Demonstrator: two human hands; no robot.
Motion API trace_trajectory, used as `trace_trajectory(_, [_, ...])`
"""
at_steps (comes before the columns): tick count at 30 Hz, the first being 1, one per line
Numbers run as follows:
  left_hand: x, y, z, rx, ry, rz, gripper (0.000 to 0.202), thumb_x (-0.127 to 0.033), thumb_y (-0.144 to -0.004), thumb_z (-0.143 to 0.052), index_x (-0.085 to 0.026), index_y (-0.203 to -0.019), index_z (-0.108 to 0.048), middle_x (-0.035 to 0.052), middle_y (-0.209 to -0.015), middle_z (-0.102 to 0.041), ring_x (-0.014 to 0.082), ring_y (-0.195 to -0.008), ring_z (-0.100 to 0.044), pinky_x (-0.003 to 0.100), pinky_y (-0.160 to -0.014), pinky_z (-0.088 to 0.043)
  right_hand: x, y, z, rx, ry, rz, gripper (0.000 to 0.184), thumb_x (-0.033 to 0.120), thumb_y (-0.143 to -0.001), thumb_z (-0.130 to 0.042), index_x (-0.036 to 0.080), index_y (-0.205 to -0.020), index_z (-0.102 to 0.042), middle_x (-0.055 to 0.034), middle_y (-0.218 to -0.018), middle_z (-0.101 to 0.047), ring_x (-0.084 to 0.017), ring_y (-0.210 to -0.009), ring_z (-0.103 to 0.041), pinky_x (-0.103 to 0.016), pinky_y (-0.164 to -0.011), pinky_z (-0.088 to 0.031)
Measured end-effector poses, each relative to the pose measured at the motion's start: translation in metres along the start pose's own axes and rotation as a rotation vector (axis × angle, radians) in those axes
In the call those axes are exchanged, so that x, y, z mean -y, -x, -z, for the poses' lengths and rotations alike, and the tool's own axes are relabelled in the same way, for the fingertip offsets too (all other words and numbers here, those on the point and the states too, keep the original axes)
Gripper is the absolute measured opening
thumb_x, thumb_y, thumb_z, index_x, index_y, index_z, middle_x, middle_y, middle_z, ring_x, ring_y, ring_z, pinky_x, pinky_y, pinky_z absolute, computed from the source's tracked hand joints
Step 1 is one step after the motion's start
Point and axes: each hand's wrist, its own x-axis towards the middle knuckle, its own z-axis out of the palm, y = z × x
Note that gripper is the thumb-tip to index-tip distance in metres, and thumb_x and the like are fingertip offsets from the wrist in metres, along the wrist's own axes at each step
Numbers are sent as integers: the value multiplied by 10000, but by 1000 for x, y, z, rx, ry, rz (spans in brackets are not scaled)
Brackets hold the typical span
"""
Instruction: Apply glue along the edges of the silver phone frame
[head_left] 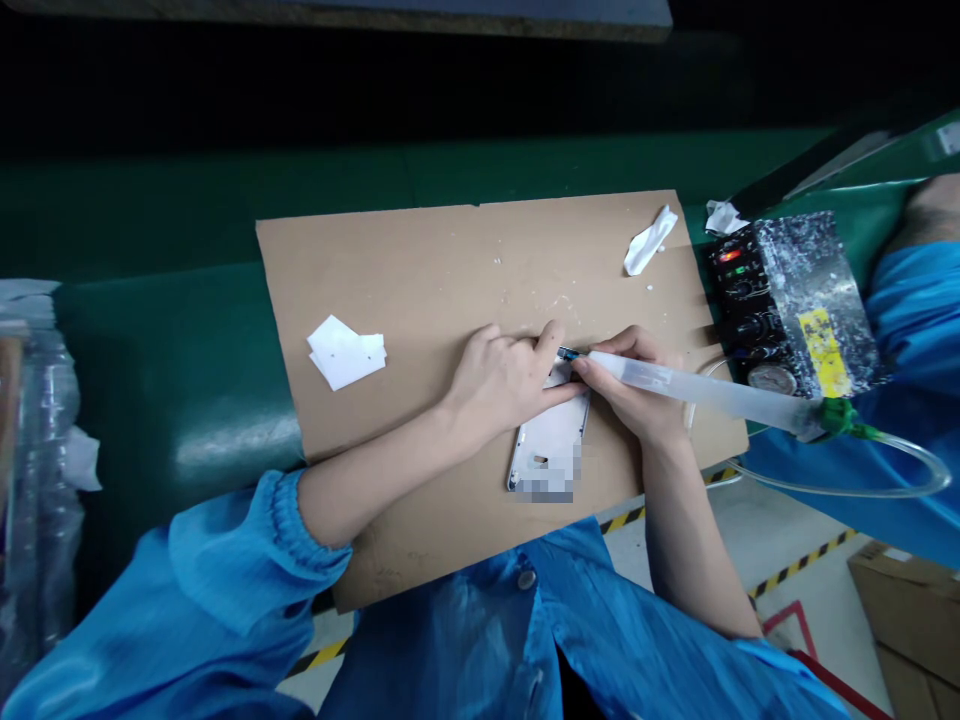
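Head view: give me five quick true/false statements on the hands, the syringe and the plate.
1. The right hand holds the glue syringe like a pen. True.
2. The left hand lies flat on the green belt. False: it presses on the white plate, which sits on the cardboard sheet.
3. A clear hose runs from the back end of the syringe. True.
4. The syringe tip points at the folded white papers. False: it meets the top edge of the plate, between both hands.
5. The control box stands left of the cardboard. False: it stands at its right.
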Motion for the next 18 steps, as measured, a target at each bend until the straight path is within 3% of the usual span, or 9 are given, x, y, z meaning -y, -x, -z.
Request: trace_trajectory(18, [0, 0, 1, 6, 0, -2, 718, -695, -1125, -771, -121, -1546, -678, 155, -1085, -913, 325, -1019, -888, 403, -888, -494, -1, 0, -1, -9, -24, 20, 413, 622, -904, -1000, 283, -880, -766, -25, -798, -833, -219, -681, -753, -345, -577, -594])
